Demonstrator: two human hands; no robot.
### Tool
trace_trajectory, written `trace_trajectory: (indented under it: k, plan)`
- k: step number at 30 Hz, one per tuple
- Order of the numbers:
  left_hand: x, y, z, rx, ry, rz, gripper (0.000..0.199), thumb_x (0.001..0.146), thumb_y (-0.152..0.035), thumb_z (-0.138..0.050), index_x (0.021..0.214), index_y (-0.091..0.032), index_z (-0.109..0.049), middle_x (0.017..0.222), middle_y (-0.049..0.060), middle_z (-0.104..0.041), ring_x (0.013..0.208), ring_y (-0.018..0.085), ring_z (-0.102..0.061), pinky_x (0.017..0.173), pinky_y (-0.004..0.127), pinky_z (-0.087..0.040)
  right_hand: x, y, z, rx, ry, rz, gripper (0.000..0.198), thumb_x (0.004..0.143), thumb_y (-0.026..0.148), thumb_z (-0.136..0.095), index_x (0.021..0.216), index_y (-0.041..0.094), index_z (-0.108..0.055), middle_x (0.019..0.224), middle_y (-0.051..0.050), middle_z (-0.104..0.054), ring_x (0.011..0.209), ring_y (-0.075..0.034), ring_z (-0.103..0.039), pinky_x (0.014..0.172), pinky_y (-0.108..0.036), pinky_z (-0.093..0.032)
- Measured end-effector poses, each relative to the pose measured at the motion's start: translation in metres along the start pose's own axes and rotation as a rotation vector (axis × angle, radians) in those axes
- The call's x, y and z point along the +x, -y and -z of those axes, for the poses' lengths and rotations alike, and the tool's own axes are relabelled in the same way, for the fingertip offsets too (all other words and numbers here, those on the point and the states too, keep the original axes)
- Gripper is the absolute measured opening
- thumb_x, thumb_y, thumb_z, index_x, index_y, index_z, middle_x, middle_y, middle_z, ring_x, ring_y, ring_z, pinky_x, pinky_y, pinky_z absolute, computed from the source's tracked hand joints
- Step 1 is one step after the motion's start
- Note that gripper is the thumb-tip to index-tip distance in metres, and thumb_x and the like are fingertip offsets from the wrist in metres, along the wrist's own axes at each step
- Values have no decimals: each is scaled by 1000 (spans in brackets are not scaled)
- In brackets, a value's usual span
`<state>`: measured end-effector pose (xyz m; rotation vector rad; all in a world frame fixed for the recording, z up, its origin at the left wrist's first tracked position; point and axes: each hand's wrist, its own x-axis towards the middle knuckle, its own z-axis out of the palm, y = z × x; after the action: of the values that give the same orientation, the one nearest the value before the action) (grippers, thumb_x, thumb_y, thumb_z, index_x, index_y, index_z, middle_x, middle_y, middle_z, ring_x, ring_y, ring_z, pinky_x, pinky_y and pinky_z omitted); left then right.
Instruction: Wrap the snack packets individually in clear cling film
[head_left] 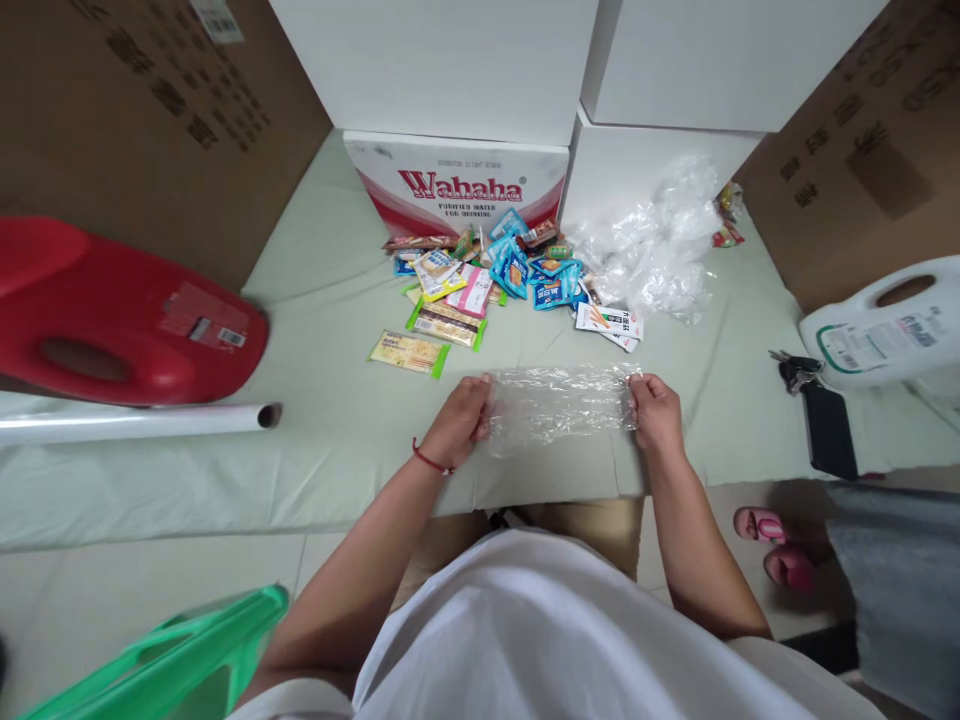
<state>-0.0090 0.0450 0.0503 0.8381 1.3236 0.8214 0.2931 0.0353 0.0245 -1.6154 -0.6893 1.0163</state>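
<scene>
The left hand and right hand each pinch an end of the thin plastic, which could rip if they pull too hard.

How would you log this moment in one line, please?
left hand: grips clear plastic, left end | right hand: grips its right end | snack packets: on table beyond
</scene>
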Motion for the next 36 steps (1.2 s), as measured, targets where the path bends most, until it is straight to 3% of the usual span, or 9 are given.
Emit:
trace_trajectory:
  k: [5,10,15,19,22,27,30,33,36]
  plan:
    - [-4,14,5,3,201,95,64,58,-58,-94,97,-19,-61,66,-5,-60,50,7,-44,46,21,-25,6,-10,0,-83,-19,40,34,82,54,-73,81,22,-62,54,7,-47,45,-10,-34,41,-26,-27]
    - [-1,24,27,28,17,43,55,59,-53,-90,92,-20,-61,64,-7,-56,52,9,-48,50,21,-33,11,-14,6,-286,-10,153,33,85,54,-71,84,22,-65,57,6,-49,53,-12,-41,50,-26,-34]
    - [-14,38,39,443,-377,-497,38,83,-44,-74,109,-20,-60,85,1,-66,67,15,-58,67,30,-50,16,-13,6,-281,-33,137,33,84,54,-71,83,21,-64,59,6,-48,54,-12,-40,51,-27,-32]
    - [-28,51,29,889,-152,-998,32,93,-45,-71,115,-21,-68,115,12,-70,107,26,-65,92,42,-52,20,-12,5,-302,-29,133,33,83,53,-70,80,22,-63,57,7,-47,52,-12,-39,50,-27,-32]
    - [-25,58,17,1094,-55,-1110,24,99,-35,-64,119,-22,-70,119,13,-71,114,28,-64,96,44,-48,24,-12,6,-286,-24,112,31,83,51,-72,79,22,-62,55,7,-48,51,-11,-38,47,-26,-31]
    - [-10,53,7,1099,-1,-949,24,102,-22,-51,100,-22,-75,90,8,-75,94,24,-66,85,40,-46,32,-3,12,-35,-23,-14,32,72,40,-86,70,20,-61,53,8,-47,48,-8,-36,42,-23,-29]
    - [-10,47,0,859,21,-689,23,99,-29,-54,98,-21,-76,88,7,-77,85,22,-68,80,36,-48,37,8,17,297,28,-111,33,66,34,-92,77,20,-64,63,6,-57,53,-9,-49,46,-21,-44]
    - [-13,42,-8,542,22,-380,28,95,-39,-56,94,-20,-76,77,2,-75,68,17,-63,66,29,-46,28,16,17,455,33,-97,35,70,39,-90,89,21,-67,81,-1,-69,76,-14,-68,70,-27,-62]
    - [-14,39,-16,355,-9,-247,32,91,-46,-57,85,-19,-74,69,0,-72,60,15,-58,60,26,-43,-2,15,8,462,-23,-17,35,72,41,-90,91,21,-68,84,-2,-71,77,-14,-68,71,-28,-63]
